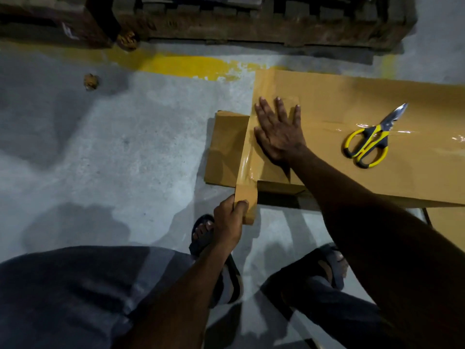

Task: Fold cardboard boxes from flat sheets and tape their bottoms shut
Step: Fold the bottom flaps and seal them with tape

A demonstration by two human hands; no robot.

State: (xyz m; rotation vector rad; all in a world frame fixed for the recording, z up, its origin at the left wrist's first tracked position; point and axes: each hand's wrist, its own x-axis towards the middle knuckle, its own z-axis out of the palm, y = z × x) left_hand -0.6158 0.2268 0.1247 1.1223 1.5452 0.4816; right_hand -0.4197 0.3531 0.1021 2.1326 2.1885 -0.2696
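From my seat at the remote feed, the cardboard box [339,96] is my anchor: it lies with a broad face up, glossy with clear tape along its middle. My right hand [279,132] lies flat on that face near the box's left edge, palm down, fingers straight and spread apart, pressing the taped surface. Just off the box's near-left corner, my left hand [227,222] grips the tape roll [247,200], fingers and thumb curled tight on it. A strip of tape [245,159] runs from the roll up along the box's left edge to beside my right hand. A lower piece of cardboard [224,147] juts out to the left of the box, partly under that strip; I cannot tell whether it is a flap or a separate sheet.

On the box, to the right of my right hand and well apart from it, lie yellow-and-black scissors [370,139] with their blades together. Beyond the box's far edge a yellow painted line [186,65] crosses the concrete floor [125,147], with a wooden pallet [251,28] behind it. Far left of the box lies a crumpled scrap [90,81].
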